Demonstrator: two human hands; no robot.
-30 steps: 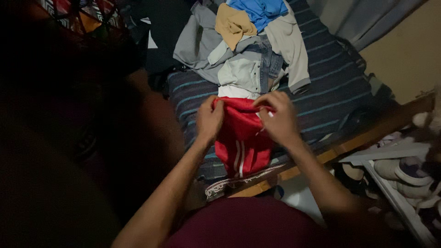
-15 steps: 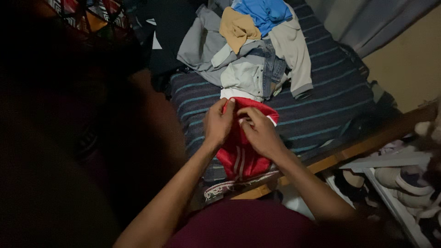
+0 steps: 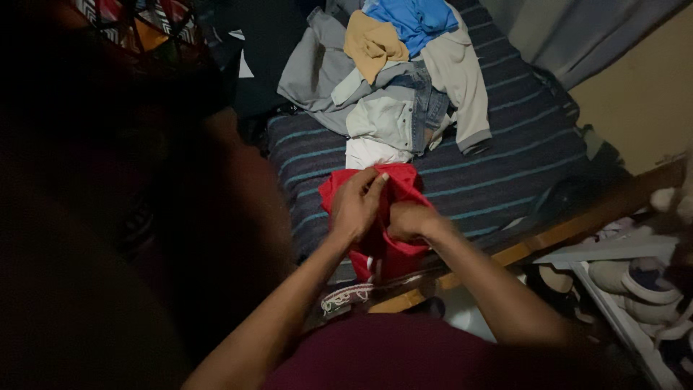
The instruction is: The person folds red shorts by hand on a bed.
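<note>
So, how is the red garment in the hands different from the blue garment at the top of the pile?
The red garment is gripped by the left hand and the right hand; the blue garment is touched by no hand. The red garment lies near the bed's edge, alone; the blue garment rests on the heap of other clothes, farther away. Both are crumpled, not folded flat, on the striped bed cover.

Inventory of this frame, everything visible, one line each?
red shorts: 1, red with white side stripes, on the bed edge, held in both hands
clothes pile: 1 heap, grey, tan, blue, denim, white, beyond the shorts
bed cover: 1, dark with teal stripes, under the clothes
bed frame: 1, wooden, right edge
shoes: several, pale, on the rack at right
curtain: 1, grey, top right
left hand: gripping the shorts
right hand: gripping the shorts
</note>
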